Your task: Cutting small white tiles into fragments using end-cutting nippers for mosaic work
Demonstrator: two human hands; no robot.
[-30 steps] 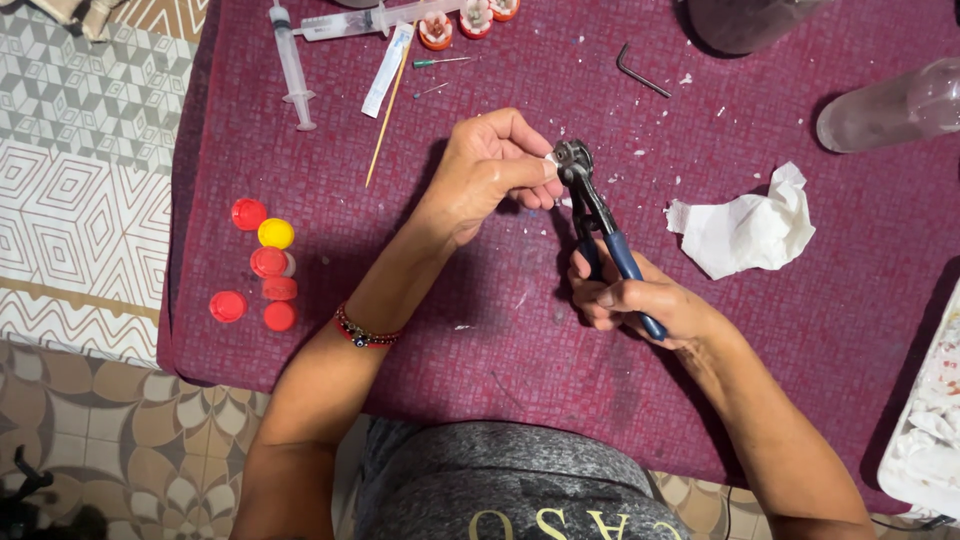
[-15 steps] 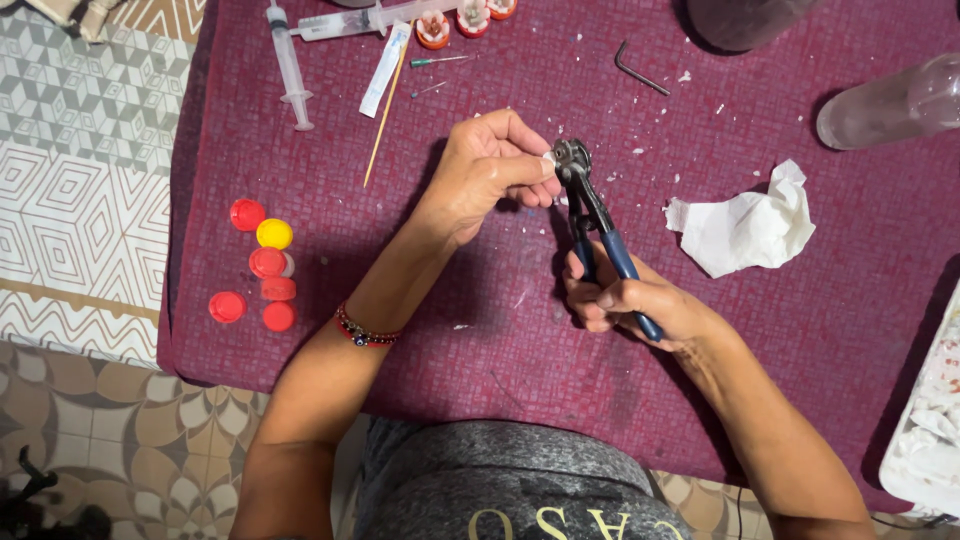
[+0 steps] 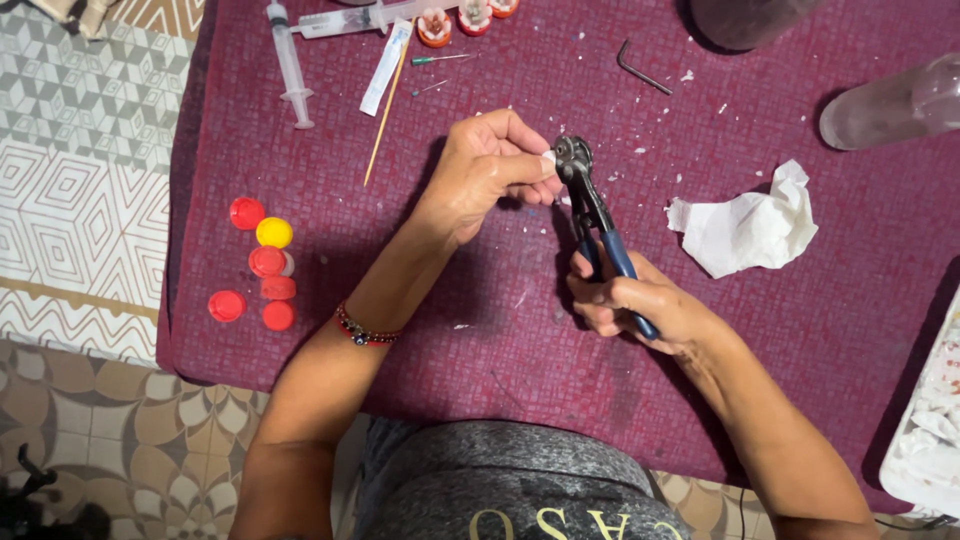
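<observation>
While a small white piece [image 3: 548, 160] is pinched in the left hand [image 3: 485, 170] at the pliers [image 3: 592, 215], blue handles are squeezed by the right hand [image 3: 640, 305]; steady pressure is likely needed next.

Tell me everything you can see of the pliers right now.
The pliers are a dark metal tool with a rounded, riveted head and blue-sleeved handles. They are held above the maroon cloth, head pointing away from the person. The right hand is wrapped around the handles, seemingly squeezing them. The left hand pinches a small white piece against the head. Whether the jaws are fully closed is hard to tell.
</observation>
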